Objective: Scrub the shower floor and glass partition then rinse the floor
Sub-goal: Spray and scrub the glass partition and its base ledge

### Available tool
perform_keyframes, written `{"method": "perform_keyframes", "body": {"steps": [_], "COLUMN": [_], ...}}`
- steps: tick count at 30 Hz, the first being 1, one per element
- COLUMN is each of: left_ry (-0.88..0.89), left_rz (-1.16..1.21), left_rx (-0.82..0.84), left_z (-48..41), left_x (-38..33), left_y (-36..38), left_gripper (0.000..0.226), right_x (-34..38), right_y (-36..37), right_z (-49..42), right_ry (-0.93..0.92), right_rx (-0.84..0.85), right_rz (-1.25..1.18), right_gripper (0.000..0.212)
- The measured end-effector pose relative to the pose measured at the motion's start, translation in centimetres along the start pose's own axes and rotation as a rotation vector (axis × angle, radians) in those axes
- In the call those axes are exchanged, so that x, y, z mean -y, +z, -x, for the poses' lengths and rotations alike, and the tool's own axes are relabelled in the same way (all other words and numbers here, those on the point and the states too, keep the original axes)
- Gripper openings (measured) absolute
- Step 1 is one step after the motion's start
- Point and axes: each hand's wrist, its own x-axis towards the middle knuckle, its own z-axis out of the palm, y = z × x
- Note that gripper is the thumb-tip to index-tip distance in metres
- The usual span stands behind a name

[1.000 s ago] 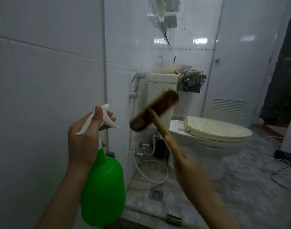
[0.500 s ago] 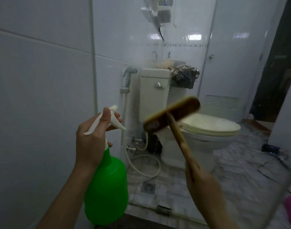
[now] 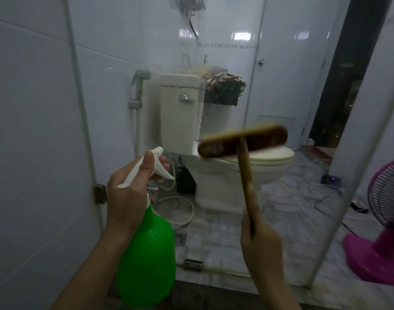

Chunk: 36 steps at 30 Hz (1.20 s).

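1. Head view, left side: left hand (image 3: 126,198) wrapped round the neck of a green plastic spray bottle with a white trigger head (image 3: 146,253), one finger laid across the top of the trigger head, nozzle turned toward the clear glass partition (image 3: 225,30).
2. Right side: right hand (image 3: 261,249) curled round the lower end of a long-handled wooden scrub brush (image 3: 243,142), handle near upright, brown head crosswise and blurred.
3. Brush head raised in front of the glass partition, just right of the bottle's nozzle; impossible to tell whether touching the pane.
4. Misty, wet-looking streaks on the glass left of the brush head.
5. Seen through the glass: cream toilet with closed lid (image 3: 216,182), grey hand sprayer with hose (image 3: 137,90) on the white tiled wall, round metal drain (image 3: 180,238) set in the grey marbled tile floor (image 3: 225,231).
6. Far right, past the edge of the glass: pink plastic fan (image 3: 386,198) standing on the floor.
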Motion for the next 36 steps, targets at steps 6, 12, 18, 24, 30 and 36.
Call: {"method": "perform_keyframes", "body": {"steps": [6, 12, 18, 24, 30, 36], "left_ry": [0.017, 0.030, 0.019, 0.027, -0.010, 0.003], "left_rz": [0.011, 0.036, 0.067, 0.114, 0.100, 0.063], "left_rx": [0.022, 0.052, 0.067, 0.124, 0.126, 0.116], "left_z": [1.6, 2.0, 2.4, 3.2, 3.7, 4.1], "left_x": [1.5, 1.4, 1.3, 0.5, 0.8, 1.1], "left_y": [2.7, 4.0, 5.3, 7.1, 7.0, 6.4], "left_gripper": [0.029, 0.031, 0.030, 0.032, 0.036, 0.029], "right_x": [-2.9, -3.7, -4.2, -6.6, -5.3, -9.0], "right_y": [0.0, -2.1, -4.3, -4.0, -8.2, -2.0], "right_z": [2.5, 2.3, -5.5, 5.4, -9.0, 8.8], "right_ry": [0.042, 0.021, -0.012, 0.297, 0.032, 0.235], "right_rx": [-0.045, -0.017, -0.276, -0.139, -0.386, -0.099], "right_rz": [0.016, 0.023, -0.024, -0.132, -0.094, -0.081], "right_gripper": [0.070, 0.070, 0.056, 0.071, 0.055, 0.058]}}
